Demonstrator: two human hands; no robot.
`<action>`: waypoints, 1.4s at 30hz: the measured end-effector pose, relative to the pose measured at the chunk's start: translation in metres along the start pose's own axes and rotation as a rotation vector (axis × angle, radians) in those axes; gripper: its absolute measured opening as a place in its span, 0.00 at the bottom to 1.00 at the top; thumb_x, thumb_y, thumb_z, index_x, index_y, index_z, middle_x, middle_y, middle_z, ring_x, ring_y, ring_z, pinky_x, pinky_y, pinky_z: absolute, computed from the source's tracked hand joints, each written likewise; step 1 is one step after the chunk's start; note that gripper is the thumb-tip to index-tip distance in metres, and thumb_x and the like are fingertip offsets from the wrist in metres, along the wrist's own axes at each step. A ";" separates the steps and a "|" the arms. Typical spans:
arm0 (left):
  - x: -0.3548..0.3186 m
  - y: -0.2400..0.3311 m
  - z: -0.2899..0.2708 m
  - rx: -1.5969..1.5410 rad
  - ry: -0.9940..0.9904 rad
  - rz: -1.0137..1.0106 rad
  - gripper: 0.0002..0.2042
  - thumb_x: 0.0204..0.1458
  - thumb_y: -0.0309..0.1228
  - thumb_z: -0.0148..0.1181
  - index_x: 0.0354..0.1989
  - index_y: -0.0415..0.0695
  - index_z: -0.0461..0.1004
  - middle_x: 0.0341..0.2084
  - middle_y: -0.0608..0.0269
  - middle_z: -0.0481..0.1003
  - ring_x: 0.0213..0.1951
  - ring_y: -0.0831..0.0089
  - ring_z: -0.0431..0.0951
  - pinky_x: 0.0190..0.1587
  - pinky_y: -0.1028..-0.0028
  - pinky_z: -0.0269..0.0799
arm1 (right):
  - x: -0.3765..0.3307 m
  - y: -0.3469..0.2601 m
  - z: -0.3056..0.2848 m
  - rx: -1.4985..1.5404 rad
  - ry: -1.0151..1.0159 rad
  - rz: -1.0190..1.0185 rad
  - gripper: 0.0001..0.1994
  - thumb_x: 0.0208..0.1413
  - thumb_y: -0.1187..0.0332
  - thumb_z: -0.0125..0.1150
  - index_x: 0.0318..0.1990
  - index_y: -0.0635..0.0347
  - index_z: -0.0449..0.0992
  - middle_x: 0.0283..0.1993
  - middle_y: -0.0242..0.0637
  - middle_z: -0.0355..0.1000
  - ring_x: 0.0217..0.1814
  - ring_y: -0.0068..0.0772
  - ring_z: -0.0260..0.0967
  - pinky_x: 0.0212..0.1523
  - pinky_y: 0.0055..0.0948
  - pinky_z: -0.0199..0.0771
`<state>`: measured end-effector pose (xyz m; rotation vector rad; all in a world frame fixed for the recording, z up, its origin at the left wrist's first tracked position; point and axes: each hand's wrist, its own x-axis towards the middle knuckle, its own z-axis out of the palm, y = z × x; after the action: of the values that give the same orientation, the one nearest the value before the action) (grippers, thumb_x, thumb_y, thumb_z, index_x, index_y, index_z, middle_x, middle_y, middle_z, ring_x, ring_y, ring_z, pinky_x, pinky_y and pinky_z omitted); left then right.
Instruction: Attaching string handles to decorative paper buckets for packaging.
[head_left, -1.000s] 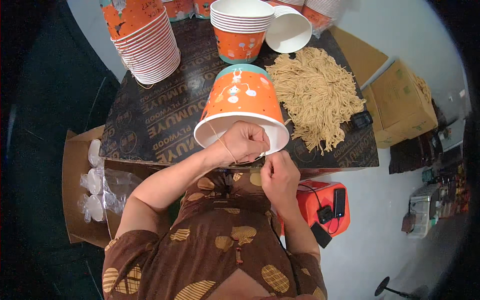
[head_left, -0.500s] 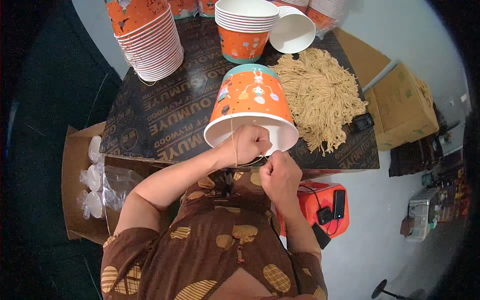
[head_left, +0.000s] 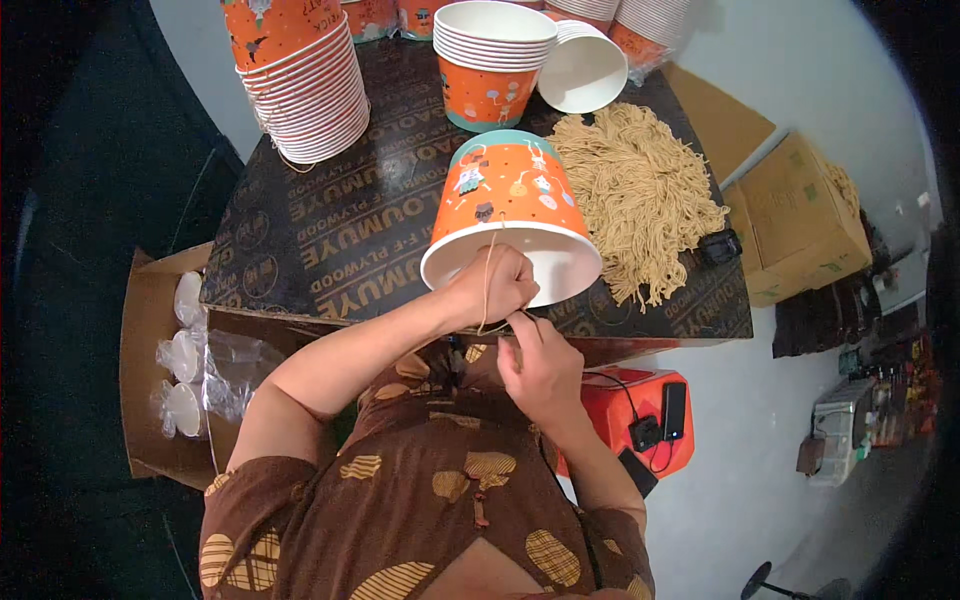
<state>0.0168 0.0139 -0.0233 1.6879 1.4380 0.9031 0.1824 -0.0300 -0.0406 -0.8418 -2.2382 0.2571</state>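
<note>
- Standing right by the dark printed plywood tabletop point(head_left: 330, 230), so here's what's going on: the person's left hand point(head_left: 492, 288) is clenched into a fist at the rim of a big orange paper bucket with a white inside point(head_left: 508, 205), which lies tipped on its side with the open mouth facing them.
- Running up from that fist over the bucket's orange wall is a thin tan string point(head_left: 487, 262); the fist is gripping it.
- Just below and slightly right of the left hand, the right hand point(head_left: 541, 366) has its fingers pinched together on the lower end of the same string, touching or almost touching the left fist. Can't quite tell how the string loops between them.
- Past the bucket on the right-hand side sits a big heap of loose tan strings point(head_left: 640, 195), pretty much touching the bucket's side.
- Further out beyond the hands: a short stack of orange paper buckets point(head_left: 492, 75) standing upright, and a single white-lined bucket lying on its side point(head_left: 582, 72) next to it.
- Off to the far left of the left hand there's a taller leaning stack of the same buckets point(head_left: 300, 85).
- Down by the left elbow, an open cardboard box point(head_left: 150, 370) with clear plastic lids in bags point(head_left: 190, 360).
- Under the right forearm, a red plastic box point(head_left: 640, 420) with black gadgets on top.
</note>
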 end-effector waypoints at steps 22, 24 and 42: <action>-0.001 -0.002 0.002 0.034 -0.012 -0.028 0.14 0.50 0.27 0.60 0.16 0.37 0.68 0.13 0.61 0.70 0.18 0.76 0.68 0.24 0.68 0.65 | 0.017 0.030 -0.032 0.002 -0.047 -0.165 0.05 0.51 0.76 0.61 0.35 0.61 0.72 0.26 0.41 0.69 0.26 0.46 0.68 0.28 0.40 0.68; -0.004 -0.004 0.007 -0.009 -0.011 -0.048 0.13 0.51 0.27 0.60 0.16 0.37 0.68 0.13 0.61 0.69 0.19 0.76 0.68 0.24 0.68 0.64 | 0.015 0.029 -0.032 -0.034 -0.064 -0.104 0.05 0.52 0.77 0.60 0.35 0.63 0.72 0.27 0.43 0.71 0.26 0.47 0.68 0.28 0.42 0.68; -0.015 0.010 0.004 0.037 0.024 -0.061 0.10 0.53 0.28 0.60 0.22 0.37 0.72 0.16 0.60 0.72 0.23 0.74 0.72 0.27 0.67 0.68 | 0.014 0.009 -0.023 -0.200 -0.252 0.164 0.07 0.54 0.73 0.60 0.38 0.63 0.70 0.34 0.48 0.65 0.33 0.54 0.71 0.31 0.46 0.73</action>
<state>0.0232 -0.0022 -0.0169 1.6561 1.5226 0.8713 0.1953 -0.0161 -0.0201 -1.1577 -2.4607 0.2289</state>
